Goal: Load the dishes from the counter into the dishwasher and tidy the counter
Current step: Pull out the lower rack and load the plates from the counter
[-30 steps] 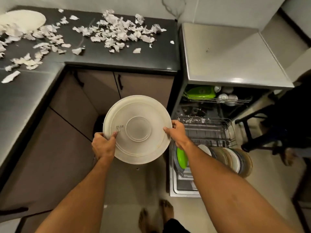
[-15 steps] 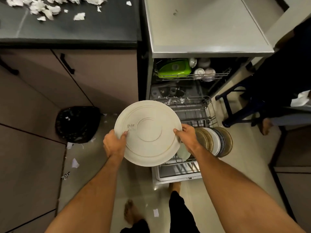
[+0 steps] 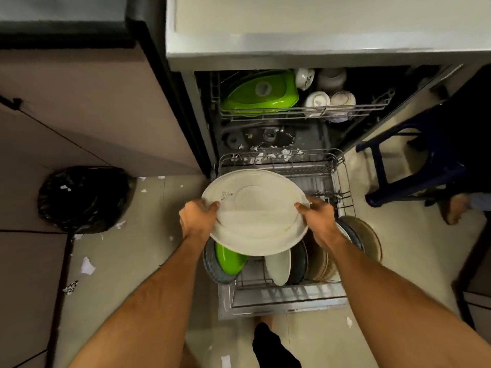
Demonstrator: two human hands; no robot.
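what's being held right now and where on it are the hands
A large white plate, underside up, above the lower rack. The left hand grips its left rim, the right hand its right rim.

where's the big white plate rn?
Head view, centre: the plate is held by both hands, left hand and right hand, above the lower rack.

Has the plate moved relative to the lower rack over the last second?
Yes. The plate went from left of the lower rack to directly above it.
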